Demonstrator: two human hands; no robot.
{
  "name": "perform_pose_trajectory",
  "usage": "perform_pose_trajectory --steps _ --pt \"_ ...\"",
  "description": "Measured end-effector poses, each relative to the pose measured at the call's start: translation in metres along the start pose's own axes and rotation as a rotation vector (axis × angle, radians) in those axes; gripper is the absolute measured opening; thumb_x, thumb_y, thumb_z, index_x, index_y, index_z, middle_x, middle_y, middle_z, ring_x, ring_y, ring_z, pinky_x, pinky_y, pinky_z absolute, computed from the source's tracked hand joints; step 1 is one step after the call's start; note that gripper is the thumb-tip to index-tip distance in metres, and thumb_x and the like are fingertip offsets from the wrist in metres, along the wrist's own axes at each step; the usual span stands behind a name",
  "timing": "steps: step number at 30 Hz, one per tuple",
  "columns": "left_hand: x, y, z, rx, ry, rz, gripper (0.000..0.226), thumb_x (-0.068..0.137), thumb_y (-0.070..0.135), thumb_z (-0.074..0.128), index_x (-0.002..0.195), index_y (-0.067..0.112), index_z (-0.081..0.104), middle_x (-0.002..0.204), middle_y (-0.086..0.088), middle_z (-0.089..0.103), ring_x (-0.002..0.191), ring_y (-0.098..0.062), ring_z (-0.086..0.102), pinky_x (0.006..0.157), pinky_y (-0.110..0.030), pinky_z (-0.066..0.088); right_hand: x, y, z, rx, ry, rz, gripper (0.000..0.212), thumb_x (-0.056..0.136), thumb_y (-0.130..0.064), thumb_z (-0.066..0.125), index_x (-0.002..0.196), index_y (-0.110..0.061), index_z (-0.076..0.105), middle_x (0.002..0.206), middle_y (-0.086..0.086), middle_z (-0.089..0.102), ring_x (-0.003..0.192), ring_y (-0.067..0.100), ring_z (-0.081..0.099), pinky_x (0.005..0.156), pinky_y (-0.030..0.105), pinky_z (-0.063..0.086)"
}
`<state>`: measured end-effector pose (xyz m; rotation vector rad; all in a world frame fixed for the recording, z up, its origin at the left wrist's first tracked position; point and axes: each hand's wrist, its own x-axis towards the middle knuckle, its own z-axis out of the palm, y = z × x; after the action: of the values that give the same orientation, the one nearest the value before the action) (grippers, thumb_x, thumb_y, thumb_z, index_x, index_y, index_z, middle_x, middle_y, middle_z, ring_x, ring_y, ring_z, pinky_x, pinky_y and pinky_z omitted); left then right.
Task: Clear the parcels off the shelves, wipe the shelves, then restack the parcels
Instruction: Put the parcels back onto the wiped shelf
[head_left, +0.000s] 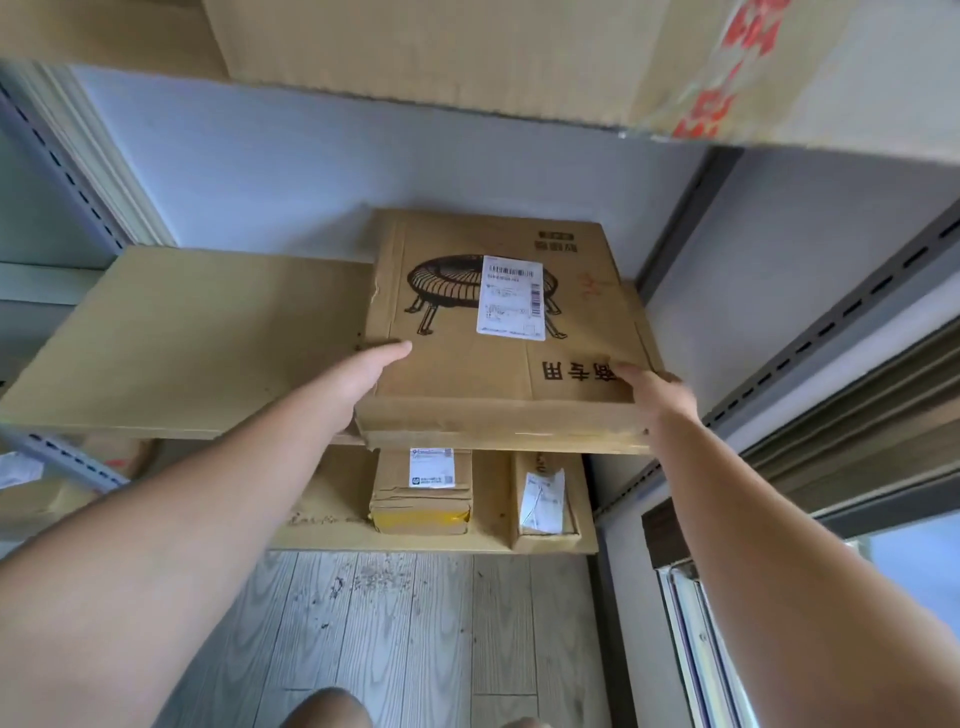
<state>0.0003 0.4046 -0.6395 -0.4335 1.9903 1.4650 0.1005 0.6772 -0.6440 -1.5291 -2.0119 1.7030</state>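
A flat brown cardboard parcel (498, 374) with a black drawing and a white shipping label lies on the right part of the middle shelf (182, 343). My left hand (371, 371) grips its near left corner, thumb on top. On the near right corner sits my right hand (657, 397), fingers wrapped over the edge. The parcel's front edge juts slightly past the shelf front. On the lower shelf (332, 514) stand a taped brown box (421, 501) and a narrower labelled box (545, 504).
A large cardboard box (467, 47) with red print fills the shelf above, close over my view. Grey slotted uprights (810, 343) frame the shelving right and left. Wood-pattern floor (405, 623) lies below; a window frame (691, 623) runs along the right.
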Motion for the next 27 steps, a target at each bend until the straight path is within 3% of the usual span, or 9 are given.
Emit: perform_pose_trajectory --steps 6,11,16,23,27 --pt "-0.005 -0.008 -0.001 -0.020 -0.010 -0.014 0.092 0.061 0.065 0.070 0.137 0.019 0.046 0.138 -0.006 0.050 0.128 -0.027 0.045 0.110 -0.046 0.032 -0.007 0.009 -0.005 0.028 0.016 -0.038 0.056 0.075 -0.045 0.074 0.120 -0.017 0.056 0.109 0.003 0.061 0.101 0.025 0.057 0.088 0.033 0.047" --pt "-0.029 -0.018 -0.001 0.023 0.020 -0.087 0.083 0.083 0.054 0.060 0.148 0.016 0.024 0.154 -0.010 0.025 0.141 -0.028 0.025 0.114 -0.043 0.018 -0.024 0.019 -0.020 -0.055 0.005 0.010 0.053 0.078 -0.048 0.069 0.115 -0.012 0.058 0.108 0.006 0.062 0.100 0.027 0.058 0.090 0.037 0.048" --pt "-0.043 -0.017 -0.001 -0.002 0.033 -0.137 0.090 0.084 0.062 0.053 0.151 0.017 0.014 0.158 -0.008 0.012 0.144 -0.027 0.015 0.114 -0.045 0.014 -0.024 0.018 -0.029 -0.134 0.016 0.073 0.060 0.075 -0.063 0.064 0.104 -0.012 0.053 0.106 0.010 0.061 0.098 0.030 0.059 0.091 0.040 0.048" --pt "-0.036 -0.009 0.002 0.030 0.060 -0.163 0.102 0.077 0.066 0.057 0.151 0.017 0.007 0.159 -0.009 0.008 0.144 -0.030 0.012 0.114 -0.050 0.014 -0.013 0.013 -0.023 -0.163 -0.187 0.133 0.082 0.058 -0.063 0.076 0.123 -0.018 0.053 0.108 0.008 0.065 0.099 0.028 0.061 0.096 0.045 0.047" --pt "-0.056 -0.019 -0.006 0.030 0.053 -0.217 0.107 0.073 0.068 0.059 0.151 0.017 0.007 0.159 -0.009 0.008 0.145 -0.029 0.012 0.115 -0.049 0.013 -0.039 0.018 -0.034 -0.195 -0.192 0.145 0.082 0.063 -0.059 0.076 0.129 -0.017 0.050 0.109 0.008 0.064 0.099 0.027 0.062 0.095 0.044 0.048"
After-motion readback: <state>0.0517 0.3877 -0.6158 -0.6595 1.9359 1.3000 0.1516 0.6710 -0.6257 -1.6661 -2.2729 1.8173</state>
